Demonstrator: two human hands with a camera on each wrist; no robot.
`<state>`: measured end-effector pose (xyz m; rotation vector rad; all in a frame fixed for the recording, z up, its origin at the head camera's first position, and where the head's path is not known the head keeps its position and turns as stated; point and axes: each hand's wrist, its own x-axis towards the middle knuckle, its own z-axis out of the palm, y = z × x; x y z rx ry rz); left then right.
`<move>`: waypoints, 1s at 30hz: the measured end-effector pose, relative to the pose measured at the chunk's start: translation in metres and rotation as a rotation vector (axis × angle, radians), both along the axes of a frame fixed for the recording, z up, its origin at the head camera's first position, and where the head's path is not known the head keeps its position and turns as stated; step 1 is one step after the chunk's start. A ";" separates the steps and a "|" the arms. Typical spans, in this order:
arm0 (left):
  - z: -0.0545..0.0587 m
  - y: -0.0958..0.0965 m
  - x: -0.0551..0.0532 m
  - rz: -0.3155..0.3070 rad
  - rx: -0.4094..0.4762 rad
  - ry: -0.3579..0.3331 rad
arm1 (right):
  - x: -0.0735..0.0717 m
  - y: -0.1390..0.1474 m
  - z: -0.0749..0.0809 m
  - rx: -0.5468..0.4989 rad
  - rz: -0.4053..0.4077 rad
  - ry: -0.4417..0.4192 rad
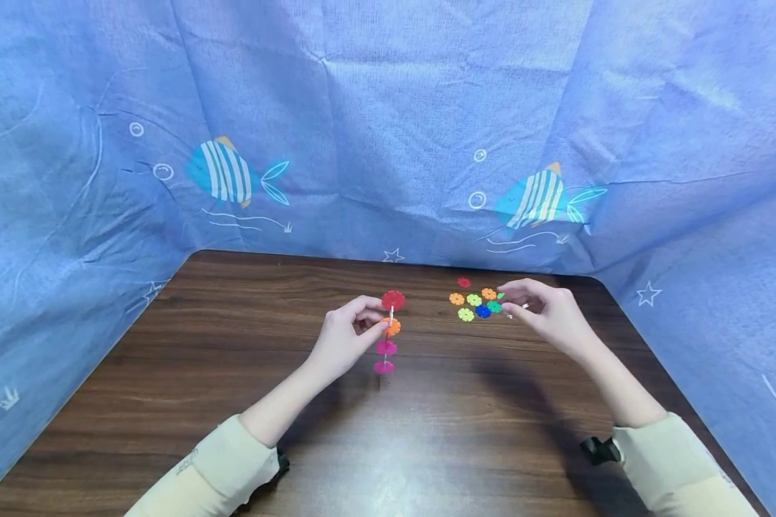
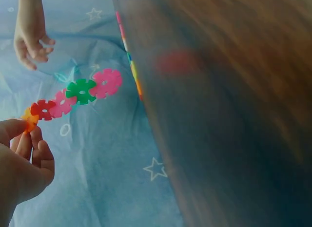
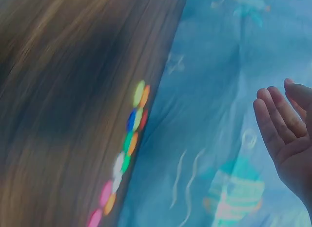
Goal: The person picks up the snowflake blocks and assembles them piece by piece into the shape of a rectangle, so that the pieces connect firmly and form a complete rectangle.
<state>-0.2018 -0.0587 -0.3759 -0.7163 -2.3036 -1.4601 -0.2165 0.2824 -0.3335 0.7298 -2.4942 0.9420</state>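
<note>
The left hand [image 1: 345, 334] is pinching an orange flower-shaped plastic disc [image 2: 30, 118] in a linked chain, its thumb hiding part of it; beyond the pinch, one red disc [image 2: 43, 110], one green disc [image 2: 81, 91] and two pink discs [image 2: 107, 84] are showing. Right of that grip, the right hand [image 1: 546, 310] is hovering empty, fingers loosely bent, partly covering loose plastic discs [image 1: 474, 300], which are blurring in the right wrist view.

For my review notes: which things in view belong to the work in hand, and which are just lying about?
Part of the work:
- chain of linked discs, pinched at its orange end by the left hand
- loose discs near the right hand, likely spare pieces

Just around it:
- fish-print cloth
- wooden table, bearing the loose discs
- black wrist gear
</note>
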 end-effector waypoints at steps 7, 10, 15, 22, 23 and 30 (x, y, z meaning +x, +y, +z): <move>-0.002 -0.009 -0.003 0.008 -0.018 0.000 | -0.009 0.049 -0.019 0.090 -0.117 0.017; -0.003 -0.012 -0.004 0.015 -0.028 0.003 | -0.013 0.066 -0.028 0.134 -0.164 0.038; -0.005 -0.016 -0.008 0.019 -0.064 0.011 | -0.019 0.091 -0.044 0.174 -0.234 0.000; -0.009 -0.018 -0.013 -0.030 -0.112 0.020 | -0.027 0.121 -0.069 0.215 -0.288 -0.071; -0.009 -0.018 -0.014 -0.036 -0.118 0.024 | -0.029 0.124 -0.072 0.225 -0.289 -0.075; -0.012 -0.022 -0.020 -0.100 -0.157 0.061 | -0.041 0.135 -0.086 0.325 -0.313 -0.174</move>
